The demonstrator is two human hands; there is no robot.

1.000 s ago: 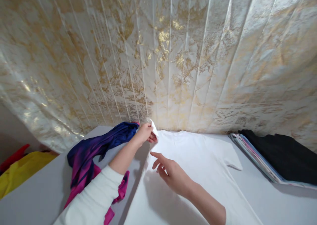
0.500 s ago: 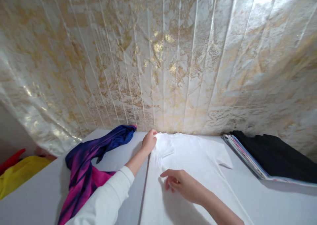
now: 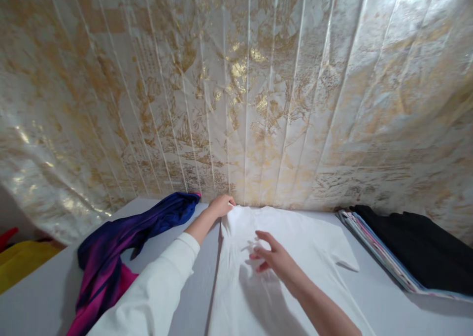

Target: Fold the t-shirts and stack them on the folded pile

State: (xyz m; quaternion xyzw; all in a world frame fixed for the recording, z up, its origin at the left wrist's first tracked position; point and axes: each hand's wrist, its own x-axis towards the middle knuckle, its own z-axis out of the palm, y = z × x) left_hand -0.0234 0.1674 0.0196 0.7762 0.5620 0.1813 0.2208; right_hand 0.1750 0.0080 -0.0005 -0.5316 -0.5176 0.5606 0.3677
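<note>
A white short-sleeved shirt lies spread on the pale table, its left side folded inward. At its upper left corner, by the wall, my left hand pinches the white fabric. My right hand hovers over the shirt's middle, fingers apart and holding nothing, and casts a shadow on the cloth. To the left of my left forearm lies a crumpled blue, purple and pink garment.
At the right rests a stack of folded clothes with a black one on top. Yellow fabric and something red are at the far left. A gold-patterned shiny sheet covers the wall behind.
My right hand has moved up over the shirt and its fingers have spread. My left hand stays at the corner, where the small folded sleeve flap no longer shows. The view has shifted slightly.
</note>
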